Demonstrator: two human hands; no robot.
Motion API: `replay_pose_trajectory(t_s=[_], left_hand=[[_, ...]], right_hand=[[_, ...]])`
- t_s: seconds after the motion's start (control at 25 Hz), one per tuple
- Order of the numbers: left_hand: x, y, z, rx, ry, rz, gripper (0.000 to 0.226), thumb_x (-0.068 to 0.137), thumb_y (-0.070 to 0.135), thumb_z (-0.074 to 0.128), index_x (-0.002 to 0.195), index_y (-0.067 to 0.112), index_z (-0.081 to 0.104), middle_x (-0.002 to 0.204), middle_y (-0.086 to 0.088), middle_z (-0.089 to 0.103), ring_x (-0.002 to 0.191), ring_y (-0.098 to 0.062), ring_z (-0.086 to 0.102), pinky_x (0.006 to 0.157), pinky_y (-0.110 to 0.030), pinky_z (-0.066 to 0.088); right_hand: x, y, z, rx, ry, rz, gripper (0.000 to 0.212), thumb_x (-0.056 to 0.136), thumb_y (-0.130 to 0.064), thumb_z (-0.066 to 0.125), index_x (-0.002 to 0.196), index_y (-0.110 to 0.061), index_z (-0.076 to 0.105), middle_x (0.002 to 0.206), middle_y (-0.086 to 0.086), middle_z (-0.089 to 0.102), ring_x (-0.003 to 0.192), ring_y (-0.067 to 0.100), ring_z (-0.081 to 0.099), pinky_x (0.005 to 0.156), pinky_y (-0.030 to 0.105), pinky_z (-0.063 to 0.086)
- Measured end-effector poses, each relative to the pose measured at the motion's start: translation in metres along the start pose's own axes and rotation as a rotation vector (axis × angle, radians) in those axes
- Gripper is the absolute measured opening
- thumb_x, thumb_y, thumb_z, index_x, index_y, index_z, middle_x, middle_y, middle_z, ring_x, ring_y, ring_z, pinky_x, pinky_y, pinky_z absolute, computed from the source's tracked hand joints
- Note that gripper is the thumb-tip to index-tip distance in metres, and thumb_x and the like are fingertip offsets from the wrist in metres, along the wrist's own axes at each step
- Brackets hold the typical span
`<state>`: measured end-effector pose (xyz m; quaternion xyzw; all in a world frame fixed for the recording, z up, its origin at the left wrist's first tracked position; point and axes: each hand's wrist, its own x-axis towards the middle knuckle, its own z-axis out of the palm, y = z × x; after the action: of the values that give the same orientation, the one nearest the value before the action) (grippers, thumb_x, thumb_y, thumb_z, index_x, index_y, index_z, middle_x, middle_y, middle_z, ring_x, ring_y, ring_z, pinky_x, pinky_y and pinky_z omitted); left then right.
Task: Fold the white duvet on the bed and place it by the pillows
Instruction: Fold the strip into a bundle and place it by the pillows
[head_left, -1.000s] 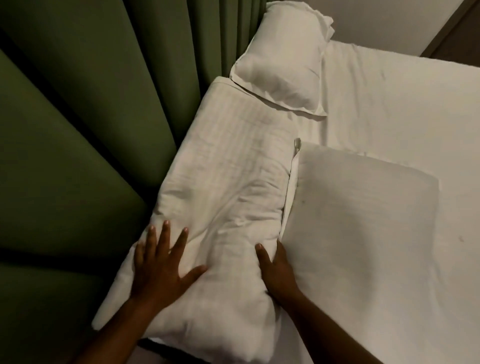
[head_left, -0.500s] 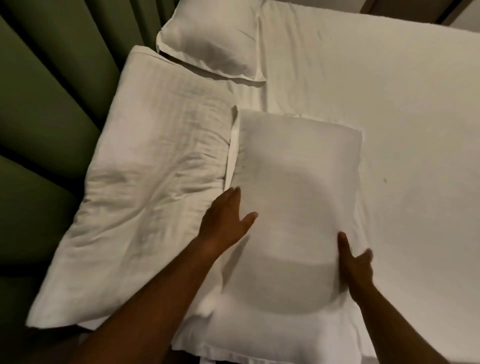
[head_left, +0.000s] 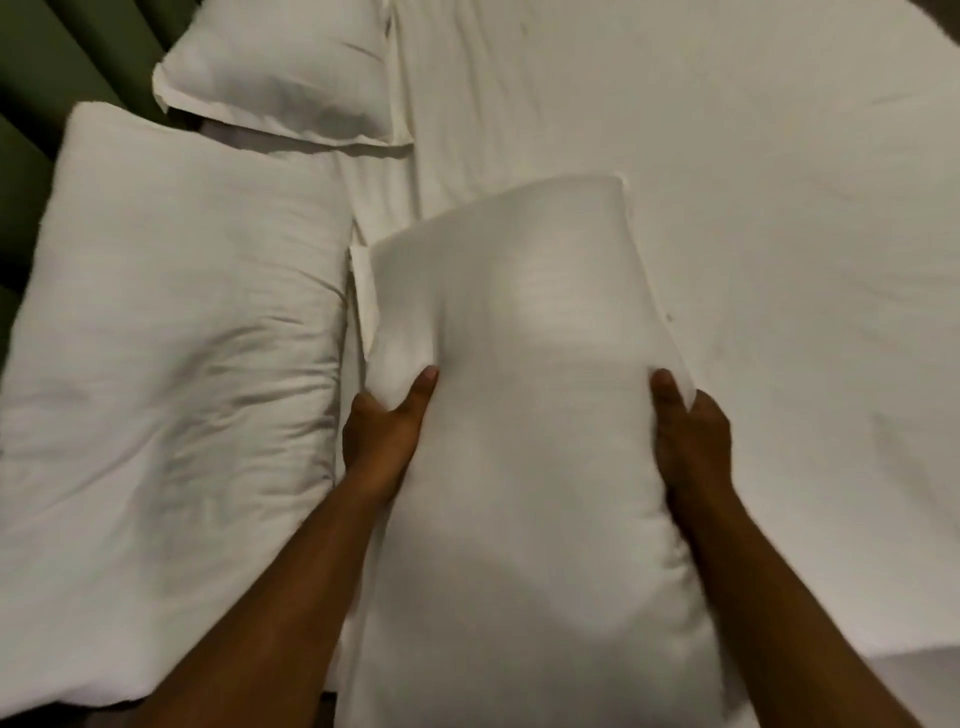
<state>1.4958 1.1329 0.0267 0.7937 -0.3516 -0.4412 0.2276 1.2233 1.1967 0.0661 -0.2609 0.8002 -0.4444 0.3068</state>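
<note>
The folded white duvet (head_left: 171, 343) lies as a thick bundle along the left side of the bed, next to the green curtain. A white pillow (head_left: 519, 415) is in the middle of the view, tilted up off the sheet. My left hand (head_left: 384, 431) grips its left edge, thumb on top. My right hand (head_left: 691, 441) grips its right edge. A second white pillow (head_left: 280, 67) rests at the far left corner, just beyond the duvet.
A white sheet (head_left: 753, 234) covers the bed to the right and ahead. A green curtain (head_left: 31, 78) hangs along the left edge, close behind the duvet.
Both hands left the folded duvet and moved right to the near pillow. They now hold its two sides, and the pillow is lifted and blurred with motion.
</note>
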Motion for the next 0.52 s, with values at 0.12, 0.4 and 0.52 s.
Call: replay_pose_trajectory(t_s=[0.12,0.4,0.52], left_hand=[[0.002,0.063,-0.061,-0.025,0.144,0.159,0.116,0.049,0.091,0.058,0.133,0.011,0.050,0.134,-0.008,0.059,0.121,-0.029,0.056,0.097,-0.033,0.046],[0.064,0.113,-0.301,0.220,0.577,0.276,0.115,0.050,0.090,0.057,0.130,0.009,0.044,0.134,-0.018,0.055,0.119,-0.040,0.055,0.087,-0.041,0.044],[0.110,0.058,-0.340,0.477,0.589,0.115,0.103,0.069,0.087,0.043,0.141,0.013,0.037,0.142,-0.024,0.044,0.128,-0.048,0.043,0.102,-0.053,0.038]], right_hand=[[-0.009,-0.051,0.012,0.101,-0.027,-0.005,0.058,0.085,-0.066,0.054,0.114,-0.016,0.065,0.115,0.005,0.069,0.105,0.025,0.064,0.097,0.043,0.051],[-0.095,-0.135,0.197,0.304,-0.292,-0.015,0.064,0.092,-0.058,0.051,0.135,-0.010,0.053,0.132,0.006,0.060,0.127,0.025,0.053,0.102,0.024,0.036],[-0.125,-0.112,0.289,0.196,-0.497,0.201,0.078,0.091,-0.065,0.044,0.145,-0.009,0.038,0.147,0.014,0.046,0.134,0.031,0.045,0.100,0.027,0.032]])
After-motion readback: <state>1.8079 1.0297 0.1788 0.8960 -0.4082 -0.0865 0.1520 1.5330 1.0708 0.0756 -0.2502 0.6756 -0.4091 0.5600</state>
